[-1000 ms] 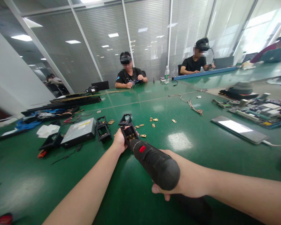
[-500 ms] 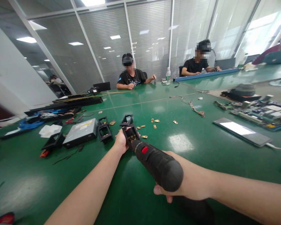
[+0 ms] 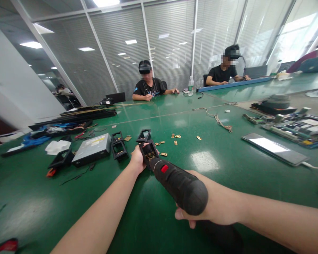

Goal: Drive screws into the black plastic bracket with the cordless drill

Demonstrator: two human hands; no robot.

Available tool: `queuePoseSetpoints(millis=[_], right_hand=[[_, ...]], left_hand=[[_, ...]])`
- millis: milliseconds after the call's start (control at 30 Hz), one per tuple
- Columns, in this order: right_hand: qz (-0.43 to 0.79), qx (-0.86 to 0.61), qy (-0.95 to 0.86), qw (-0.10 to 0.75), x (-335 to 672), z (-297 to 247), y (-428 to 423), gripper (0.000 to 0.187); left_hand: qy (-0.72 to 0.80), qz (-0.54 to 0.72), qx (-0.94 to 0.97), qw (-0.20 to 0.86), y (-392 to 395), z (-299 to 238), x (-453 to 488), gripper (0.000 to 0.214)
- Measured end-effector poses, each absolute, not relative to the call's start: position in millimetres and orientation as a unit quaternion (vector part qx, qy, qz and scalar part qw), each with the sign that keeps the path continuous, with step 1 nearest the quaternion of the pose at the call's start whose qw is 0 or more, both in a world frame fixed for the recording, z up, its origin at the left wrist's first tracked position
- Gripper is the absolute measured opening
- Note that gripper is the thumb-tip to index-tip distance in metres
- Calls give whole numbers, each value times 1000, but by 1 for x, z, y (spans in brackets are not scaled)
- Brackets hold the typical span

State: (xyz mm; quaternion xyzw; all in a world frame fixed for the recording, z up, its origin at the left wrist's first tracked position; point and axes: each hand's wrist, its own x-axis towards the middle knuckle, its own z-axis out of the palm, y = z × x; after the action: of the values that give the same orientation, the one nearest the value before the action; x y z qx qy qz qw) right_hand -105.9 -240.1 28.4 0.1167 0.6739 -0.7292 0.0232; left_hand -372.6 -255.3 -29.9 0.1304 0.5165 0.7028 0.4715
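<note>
The left hand (image 3: pixel 138 159) was closed around the outside of a black housing (image 3: pixel 147 147), holding it open side up over the near half of the green counter (image 3: pixel 137 218). The right hand (image 3: pixel 216 199) was wrapped round a power driver (image 3: pixel 180 183), its nose tilted into the near end of the housing; the driver body hid the tip, so contact could not be confirmed. Brass fittings (image 3: pixel 151 155) showed inside.

In judgement, good driver work required three conditions: the bit in line with its seat, pressure light and steady, and the left fingers clear of the tip—a slip could have marked the brass.

Small brass plates (image 3: pixel 177 136) lay loose beyond the housing, toward the counter's far edge. On the left-edge side stood a silver disc drive (image 3: pixel 91 150); on the right-edge side lay a phone (image 3: pixel 277 150) and circuit boards (image 3: pixel 299 128). Two people sat at the far edge—a water bottle (image 3: pixel 190 85) stood between them—before a glass partition (image 3: pixel 169 42) with blinds.
</note>
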Motion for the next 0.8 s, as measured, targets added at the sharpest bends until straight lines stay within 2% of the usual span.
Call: queuePoseSetpoints(millis=[800], right_hand=[[-734,118,668,22,-106,29,-239,62]], left_hand=[[515,704,114,475,-255,-29,-372,26]])
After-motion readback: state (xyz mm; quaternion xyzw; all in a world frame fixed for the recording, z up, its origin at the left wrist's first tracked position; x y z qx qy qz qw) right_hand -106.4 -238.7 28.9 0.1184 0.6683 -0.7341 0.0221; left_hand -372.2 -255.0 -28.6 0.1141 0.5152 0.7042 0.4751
